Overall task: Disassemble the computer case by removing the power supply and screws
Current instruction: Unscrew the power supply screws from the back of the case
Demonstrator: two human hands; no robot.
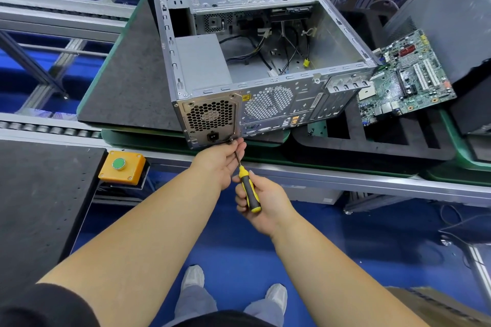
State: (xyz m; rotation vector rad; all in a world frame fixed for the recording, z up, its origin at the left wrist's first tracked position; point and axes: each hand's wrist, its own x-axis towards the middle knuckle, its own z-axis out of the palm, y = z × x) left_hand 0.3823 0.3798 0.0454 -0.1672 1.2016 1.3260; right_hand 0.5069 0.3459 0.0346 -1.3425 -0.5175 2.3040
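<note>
Right hand: the right hand (261, 200) is wrapped round the yellow-and-black handle of a screwdriver (248, 188), whose shaft points up to the case's back panel.
Left hand: the left hand (221, 158) pinches the shaft near the tip with its fingertips, steadying it at a screw (230, 141).
Screw: it sits at the lower right corner of the power supply's plate; I cannot tell how far out it is.
Power supply: the power supply (203, 61) is in its corner of the computer case (342, 42), grille and socket facing the person.
Case: it lies on its side, open side up, on a dark padded mat (127, 87) at the near edge of the bench (372, 180), its back corner overhanging.
Progress: judging by the bare floor of the case and loose cables (288, 50), the inside is mostly stripped; a circuit board (406, 79) lies out at the right. The power supply and its screws are left.
Surroundings: an orange box with a green button (122, 167) sits at the bench's near left; metal rails and a blue floor (239, 247) lie beyond.
</note>
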